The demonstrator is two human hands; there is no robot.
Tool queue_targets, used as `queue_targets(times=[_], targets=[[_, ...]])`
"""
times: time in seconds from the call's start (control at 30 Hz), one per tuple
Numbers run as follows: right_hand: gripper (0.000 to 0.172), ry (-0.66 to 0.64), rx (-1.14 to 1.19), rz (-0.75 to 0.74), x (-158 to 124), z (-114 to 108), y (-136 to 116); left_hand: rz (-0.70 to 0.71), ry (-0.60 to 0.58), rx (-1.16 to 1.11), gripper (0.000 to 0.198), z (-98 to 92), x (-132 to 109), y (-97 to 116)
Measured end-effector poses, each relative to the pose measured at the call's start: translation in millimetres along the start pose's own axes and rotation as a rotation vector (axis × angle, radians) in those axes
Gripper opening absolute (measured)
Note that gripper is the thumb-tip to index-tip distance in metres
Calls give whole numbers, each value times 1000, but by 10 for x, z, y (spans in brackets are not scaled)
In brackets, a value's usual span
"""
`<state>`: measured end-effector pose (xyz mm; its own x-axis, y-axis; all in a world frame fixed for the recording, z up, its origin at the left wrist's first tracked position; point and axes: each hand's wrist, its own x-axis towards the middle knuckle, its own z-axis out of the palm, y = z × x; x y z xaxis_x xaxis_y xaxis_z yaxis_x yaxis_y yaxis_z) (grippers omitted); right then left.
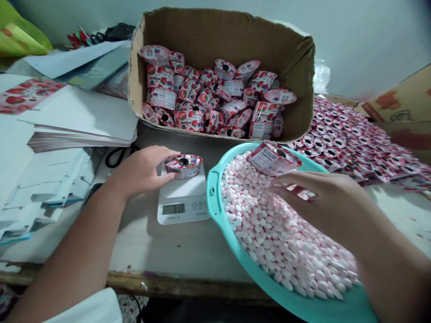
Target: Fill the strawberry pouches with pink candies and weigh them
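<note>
My left hand (143, 172) grips the left side of a small red-and-pink strawberry-print packet (184, 170), thumb in front and fingers behind. The packet has a dark hole in its top, with white pieces showing there, and sits on a white digital scale (183, 190). The scale's display (173, 209) is lit. My right hand (313, 195), a little blurred, reaches over pale pink and white candies (269, 237) in a turquoise basin (232, 249). Its fingers are stretched out and apart, the tips at the candies. Just beyond them, a second printed packet (269, 159) lies tilted on the candies.
Behind the scale stands a cardboard box (222, 36) holding many printed packets. More packets (353, 139) are massed at the right, behind the basin. Stacked white card sheets (90, 116) and folded white pieces (43, 188) lie left. Black scissors handles (116, 157) show near my left wrist.
</note>
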<state>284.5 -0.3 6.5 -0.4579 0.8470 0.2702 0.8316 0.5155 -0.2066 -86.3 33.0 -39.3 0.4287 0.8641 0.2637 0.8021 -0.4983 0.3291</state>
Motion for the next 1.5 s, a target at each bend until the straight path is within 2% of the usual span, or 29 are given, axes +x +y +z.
queue_targets(times=[0.13,0.23,0.3,0.37,0.4,0.5,0.57,0.63,0.77,0.9,1.07,1.17,1.3,1.37,1.43,1.5], targets=[[21,-53,-103,-102,-18,7,-24,-93,26,-87,40,74,18,40],[26,-100,-65,-103,3,-22,-53,-148,153,-165,40,111,18,167],[27,-100,-6,-91,19,-63,-69,-100,281,-183,39,88,25,316],[26,-54,75,-84,29,-107,-82,-11,408,-168,36,29,52,513],[25,-14,122,-71,32,-123,-89,35,435,-152,34,-6,74,621],[25,85,263,-10,43,-116,-112,146,374,-123,33,-86,167,930],[27,87,307,-10,56,-68,-120,191,335,-113,32,-96,230,1075],[29,81,314,-45,69,-13,-118,200,362,-105,32,-74,271,1154],[34,142,354,-60,80,29,-108,175,363,-104,33,19,264,1155],[33,135,365,-96,72,15,-112,91,362,-106,37,81,182,1025],[31,147,408,-28,66,28,-76,16,422,-86,39,-18,90,869],[32,147,406,13,69,27,-47,100,431,-11,39,-70,72,896],[22,-49,323,-87,67,3,-12,303,312,88,40,-37,66,964],[20,-104,296,-102,64,-12,5,313,362,144,47,-7,60,959],[20,-100,299,-70,61,-18,19,280,420,173,52,24,58,948],[22,-117,299,-63,55,-12,30,253,384,196,50,56,64,956]])
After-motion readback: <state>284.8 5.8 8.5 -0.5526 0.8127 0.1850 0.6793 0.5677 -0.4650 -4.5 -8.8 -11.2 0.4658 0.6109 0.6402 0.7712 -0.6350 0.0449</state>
